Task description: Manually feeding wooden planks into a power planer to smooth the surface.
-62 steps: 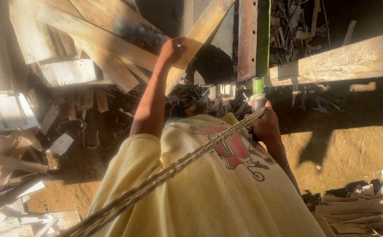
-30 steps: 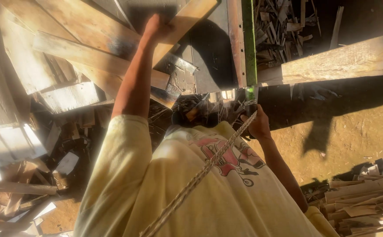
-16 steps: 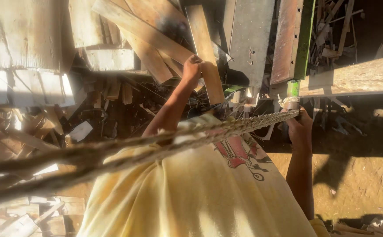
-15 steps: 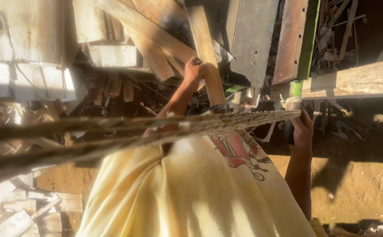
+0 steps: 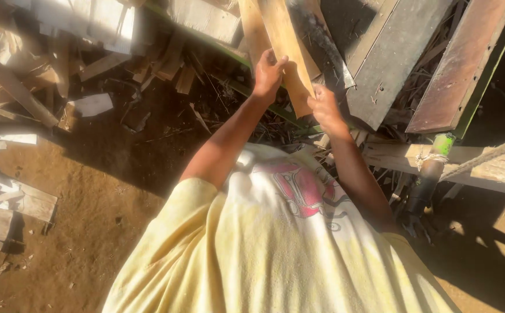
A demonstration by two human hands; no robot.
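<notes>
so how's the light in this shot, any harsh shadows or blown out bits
Head view: low warm sun lights the yellow shirt, both forearms and the plank held in the left hand and right hand; pale boards at top left glare nearly white; deep shadow covers the scrap pile and the right edge; focus is fairly sharp.

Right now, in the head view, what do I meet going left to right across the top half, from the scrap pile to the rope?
Pale scrap boards → left hand → wooden plank held by both hands → right hand → grey board → rusty green-edged panel → rope.
</notes>
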